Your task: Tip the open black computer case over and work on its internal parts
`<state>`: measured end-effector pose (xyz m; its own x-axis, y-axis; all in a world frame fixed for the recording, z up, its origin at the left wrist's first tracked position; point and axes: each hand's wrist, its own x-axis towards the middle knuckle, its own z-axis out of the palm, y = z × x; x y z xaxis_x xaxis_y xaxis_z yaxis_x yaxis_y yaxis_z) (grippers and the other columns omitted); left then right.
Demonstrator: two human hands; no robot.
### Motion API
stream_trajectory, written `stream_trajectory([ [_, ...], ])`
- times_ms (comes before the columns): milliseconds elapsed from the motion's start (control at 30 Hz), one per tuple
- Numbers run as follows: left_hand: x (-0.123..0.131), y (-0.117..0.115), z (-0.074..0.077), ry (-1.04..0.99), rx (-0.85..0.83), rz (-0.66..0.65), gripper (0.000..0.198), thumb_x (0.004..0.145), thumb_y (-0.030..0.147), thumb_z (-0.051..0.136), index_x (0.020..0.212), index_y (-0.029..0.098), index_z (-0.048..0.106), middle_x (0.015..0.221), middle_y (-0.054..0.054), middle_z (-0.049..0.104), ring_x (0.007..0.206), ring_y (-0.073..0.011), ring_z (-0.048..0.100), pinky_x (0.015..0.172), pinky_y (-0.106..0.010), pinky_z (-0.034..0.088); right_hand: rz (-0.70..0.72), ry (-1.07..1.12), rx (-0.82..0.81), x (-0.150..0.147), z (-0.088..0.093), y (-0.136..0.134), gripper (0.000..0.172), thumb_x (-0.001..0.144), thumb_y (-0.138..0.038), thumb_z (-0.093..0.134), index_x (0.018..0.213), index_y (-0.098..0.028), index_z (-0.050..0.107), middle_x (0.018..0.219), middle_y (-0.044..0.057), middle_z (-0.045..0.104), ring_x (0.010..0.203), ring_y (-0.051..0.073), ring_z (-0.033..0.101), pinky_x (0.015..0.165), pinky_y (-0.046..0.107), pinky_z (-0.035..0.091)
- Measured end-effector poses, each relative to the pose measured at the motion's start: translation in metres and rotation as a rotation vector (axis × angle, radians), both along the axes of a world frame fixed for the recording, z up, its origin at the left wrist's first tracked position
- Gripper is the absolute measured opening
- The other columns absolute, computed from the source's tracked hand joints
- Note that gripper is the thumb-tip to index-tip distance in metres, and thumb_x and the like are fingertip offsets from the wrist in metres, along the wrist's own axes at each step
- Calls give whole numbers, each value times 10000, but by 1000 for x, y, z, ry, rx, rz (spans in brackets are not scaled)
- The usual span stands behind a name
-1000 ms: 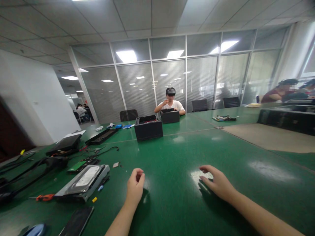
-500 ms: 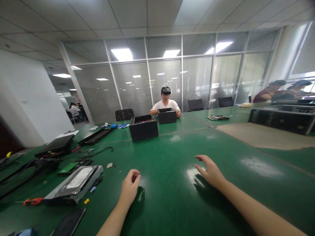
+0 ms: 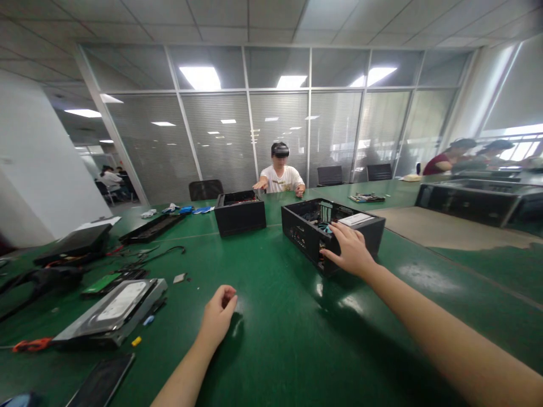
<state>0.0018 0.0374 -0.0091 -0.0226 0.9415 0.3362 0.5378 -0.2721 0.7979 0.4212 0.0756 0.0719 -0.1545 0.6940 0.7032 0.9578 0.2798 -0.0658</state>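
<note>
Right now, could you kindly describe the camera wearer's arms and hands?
The left hand and right hand are bare, without gloves; I can make out no ring, watch or bracelet. No sleeve shows on either forearm, and no markings are visible.

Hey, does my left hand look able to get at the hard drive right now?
Probably yes: nothing shows in the left hand, the hard drive lies off to its left, and only small, low bits, such as a blue piece and a yellow piece, lie between them.
</note>
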Motion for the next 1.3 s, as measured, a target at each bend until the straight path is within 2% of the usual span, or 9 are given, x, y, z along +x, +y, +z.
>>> stream_trajectory([
  [100,-3,4,-4,-11,14,5,208,829,388,582,933,208,593,805,-2,623,754,-191,602,711,-301,460,-68,-121,-115,3,15,15,438,856,-585,555,969,-169,635,1009,121,661,1035,295,552,962,424,312],
  [233,-5,10,-6,-55,5,21,219,821,391,588,938,206,590,813,-6,624,750,-190,604,690,-294,466,-83,-207,-208,-6,29,-2,390,848,-566,573,858,-179,618,906,95,662,944,280,571,873,400,333],
  [467,-1,7,2,-100,-6,32,237,781,400,593,909,201,579,802,-4,612,713,-179,590,657,-284,455,155,-178,-275,-58,50,-127,478,816,-655,589,863,-179,600,876,86,645,872,263,558,891,428,348],
  [600,5,2,3,16,19,4,220,816,384,563,953,211,568,779,9,589,709,-175,575,672,-288,444,246,-99,-171,-96,41,-206,392,786,-583,654,806,-198,588,808,51,623,790,242,552,835,415,383],
  [767,12,-5,6,114,48,-68,197,852,356,540,995,220,548,778,21,597,690,-161,568,681,-279,431,505,-359,53,-122,48,-248,187,811,-293,695,714,-201,564,606,-13,557,556,161,495,580,317,366],
  [900,12,-8,7,130,45,-79,208,866,359,537,1020,220,548,780,23,595,691,-160,568,676,-270,432,722,-474,-279,-116,116,-215,174,842,-319,679,709,-220,624,642,-8,634,549,145,542,531,289,379],
  [1033,10,-6,5,117,31,-66,211,865,359,541,1026,223,550,777,22,600,697,-165,571,676,-270,435,570,-567,-539,-109,156,-114,230,894,-373,577,902,-194,722,838,71,726,736,195,657,641,300,457],
  [1167,8,-4,4,101,17,-78,216,867,364,546,1029,222,547,799,12,611,712,-170,582,684,-277,440,249,-815,-662,-108,114,-11,284,820,-277,619,1025,-111,722,1027,189,720,884,290,690,692,347,504],
  [1300,7,-3,4,83,-6,-75,218,870,368,549,1030,219,549,800,12,605,716,-171,583,686,-279,441,183,-814,-685,-106,57,32,331,799,-277,653,1065,-89,709,1094,214,697,975,315,682,770,366,538],
])
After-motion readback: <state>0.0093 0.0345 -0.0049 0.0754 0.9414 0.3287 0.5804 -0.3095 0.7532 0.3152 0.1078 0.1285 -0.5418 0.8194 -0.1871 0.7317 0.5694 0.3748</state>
